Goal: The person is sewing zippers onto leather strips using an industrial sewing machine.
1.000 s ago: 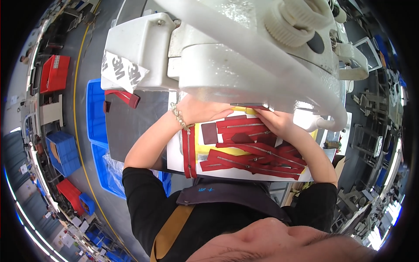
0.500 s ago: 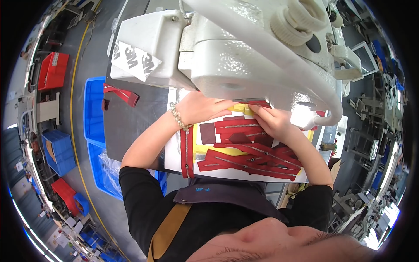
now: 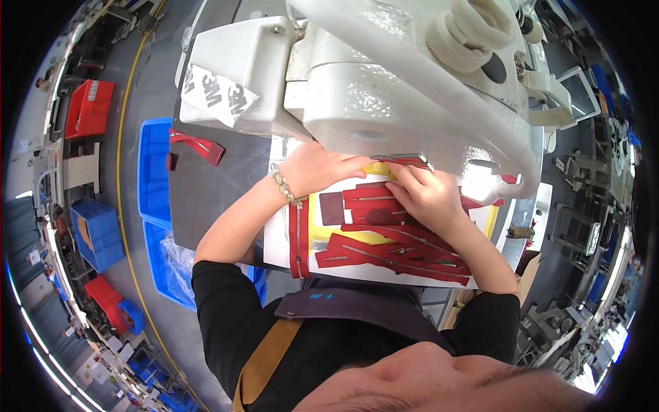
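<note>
Under the white sewing machine head (image 3: 350, 96), both hands work at a narrow yellow piece (image 3: 379, 168) with a dark red strip at its far edge. My left hand (image 3: 316, 168), wearing a beaded bracelet, lies with fingers stretched toward the piece's left side, fingertips partly hidden by the machine. My right hand (image 3: 429, 196) rests its slightly bent fingers on the right side, thumb apart from them. Just below them several red zipper strips (image 3: 391, 250) and a dark maroon square (image 3: 331, 208) lie on a yellow-and-white board (image 3: 281, 250). One zipper stands lengthwise at the board's left.
Red pieces (image 3: 202, 145) lie on the dark tabletop (image 3: 213, 185). Blue bins (image 3: 154, 172), one with clear plastic, stand left beside the table. Across the yellow-lined aisle are red bins (image 3: 89, 106) and a blue crate (image 3: 96, 233). Metal equipment (image 3: 583, 233) fills the far right.
My right hand and forearm have shifted a little leftward, with the thumb now lower on the red strips. My left hand stays at the yellow piece.
</note>
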Tool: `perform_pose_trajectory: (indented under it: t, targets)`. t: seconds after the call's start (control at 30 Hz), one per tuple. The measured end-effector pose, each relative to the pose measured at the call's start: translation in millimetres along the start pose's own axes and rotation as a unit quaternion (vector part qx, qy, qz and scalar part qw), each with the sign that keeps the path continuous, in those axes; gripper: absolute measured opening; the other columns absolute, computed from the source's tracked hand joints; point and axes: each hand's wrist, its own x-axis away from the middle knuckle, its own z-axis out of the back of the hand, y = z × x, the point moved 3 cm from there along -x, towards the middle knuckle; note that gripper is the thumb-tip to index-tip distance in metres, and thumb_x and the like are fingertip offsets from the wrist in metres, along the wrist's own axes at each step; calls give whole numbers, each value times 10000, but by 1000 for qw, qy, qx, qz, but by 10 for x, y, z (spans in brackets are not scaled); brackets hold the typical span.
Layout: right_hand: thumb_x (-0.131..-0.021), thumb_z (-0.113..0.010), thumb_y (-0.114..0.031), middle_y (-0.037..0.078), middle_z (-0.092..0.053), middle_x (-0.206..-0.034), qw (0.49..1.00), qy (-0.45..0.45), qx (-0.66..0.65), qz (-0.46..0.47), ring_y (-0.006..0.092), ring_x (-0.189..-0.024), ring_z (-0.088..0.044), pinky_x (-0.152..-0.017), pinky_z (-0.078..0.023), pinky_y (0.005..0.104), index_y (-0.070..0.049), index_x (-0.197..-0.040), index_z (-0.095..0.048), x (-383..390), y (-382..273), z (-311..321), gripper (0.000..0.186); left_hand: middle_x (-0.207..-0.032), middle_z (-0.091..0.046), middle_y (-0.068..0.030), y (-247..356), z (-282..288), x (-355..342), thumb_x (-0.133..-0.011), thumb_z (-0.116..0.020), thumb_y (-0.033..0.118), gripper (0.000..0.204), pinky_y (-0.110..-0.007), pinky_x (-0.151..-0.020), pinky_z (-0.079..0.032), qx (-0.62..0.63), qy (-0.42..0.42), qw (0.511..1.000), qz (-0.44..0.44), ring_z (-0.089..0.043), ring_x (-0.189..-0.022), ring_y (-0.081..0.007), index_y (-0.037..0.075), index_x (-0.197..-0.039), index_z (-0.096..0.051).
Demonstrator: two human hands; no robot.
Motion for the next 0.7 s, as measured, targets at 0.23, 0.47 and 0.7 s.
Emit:
perform_pose_trajectory:
  t: [0.23, 0.47, 0.7]
  targets:
    - [-741, -747, -194, -3, -657, -942, 993, 5, 113, -39, 183, -857, -629, -735, -459, 333, -84, -1033, -676, 66, -164, -96, 320, -1024, -633, -26, 60, -15, -2, -837, -646, 320, 251, -371, -867, -483, -76, -30, 996, -23, -592, -1035, -208, 147, -1019, -631]
    - [-710, -732, -168, 36, -633, -1012, 986, -11, 146, -74, 218, -867, -616, -784, -480, 376, -40, -1004, -686, 66, -217, -181, 324, -1052, -642, -16, 59, -7, -41, -841, -635, 318, 307, -368, -853, -502, -70, -5, 997, -17, -606, -1023, -207, 165, -1107, -638]
    - [-726, -719, -148, 30, -601, -1009, 983, 6, 170, -71, 204, -917, -580, -795, -405, 376, -42, -1079, -643, 1, -222, -182, 377, -1044, -659, 59, 34, 8, -18, -826, -652, 268, 315, -361, -788, -517, -18, -41, 999, 14, -640, -912, -146, 192, -1131, -644]
